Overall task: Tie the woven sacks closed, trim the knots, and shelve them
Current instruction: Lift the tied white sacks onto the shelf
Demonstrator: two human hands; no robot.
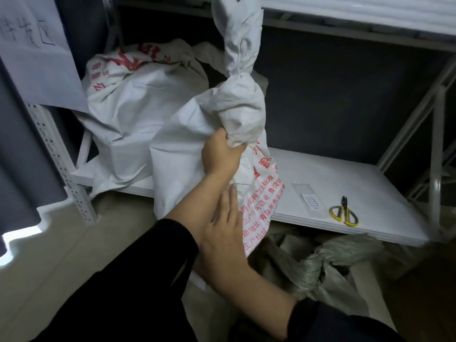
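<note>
Three sacks in view: held sack [197, 149], shelved sack [128, 107] at the shelf's left end, greenish sack [320, 262] on the floor under the shelf [345, 174]. Left hand [222, 154] grip clamped round the held sack's neck, just below the knot [237, 99]. Right hand [222, 230] flat, fingers straight, pressing its printed side. Sack upright at the shelf's front edge, not set down yet. Step looks like shelving. Next move calls for lifting the bottom over the edge and pushing in beside the shelved sack, clear of the yellow scissors [344, 213] lying further right.
</note>
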